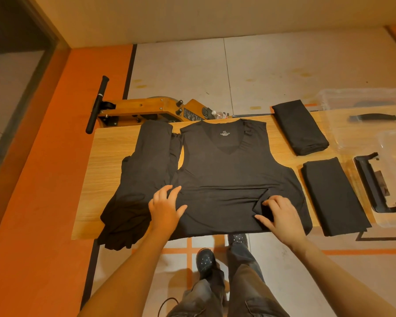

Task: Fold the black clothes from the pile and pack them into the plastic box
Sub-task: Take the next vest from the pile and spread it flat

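A black V-neck vest lies spread flat on the wooden table, neck away from me. My left hand presses flat on its lower left part, fingers straight. My right hand rests on the lower right part, where the cloth bunches into a small fold between thumb and fingers. A pile of unfolded black clothes lies to the left and hangs over the near edge. Two folded black garments lie to the right, one far and one near. The clear plastic box stands at the far right.
A clear lid with a black handle lies behind the box, and a black latch sits on the box's side. A wooden exercise machine with a black bar stands behind the table. My feet are below the near edge.
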Motion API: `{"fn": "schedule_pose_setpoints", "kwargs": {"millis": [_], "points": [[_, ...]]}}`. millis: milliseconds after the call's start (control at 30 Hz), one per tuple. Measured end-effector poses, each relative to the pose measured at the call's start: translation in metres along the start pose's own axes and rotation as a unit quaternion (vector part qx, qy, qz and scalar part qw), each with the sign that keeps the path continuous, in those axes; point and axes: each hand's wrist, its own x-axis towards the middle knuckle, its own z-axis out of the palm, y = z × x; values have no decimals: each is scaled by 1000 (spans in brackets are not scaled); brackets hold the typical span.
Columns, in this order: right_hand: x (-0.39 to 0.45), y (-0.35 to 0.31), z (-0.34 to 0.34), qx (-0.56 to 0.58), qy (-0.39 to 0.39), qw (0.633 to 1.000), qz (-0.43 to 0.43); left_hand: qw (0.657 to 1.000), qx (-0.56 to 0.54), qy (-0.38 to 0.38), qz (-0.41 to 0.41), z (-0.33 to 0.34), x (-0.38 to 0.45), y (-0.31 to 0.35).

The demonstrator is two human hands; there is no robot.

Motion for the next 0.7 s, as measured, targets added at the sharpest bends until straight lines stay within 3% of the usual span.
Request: {"fn": "schedule_pose_setpoints", "kwargs": {"millis": [167,700], "points": [[-1,-8,9,20,-9,999,32,997,-27,36,-61,-8,-1,-13],[9,-9,-1,108,11,991,82,979,-147,20,-137,-5,0,-15]]}}
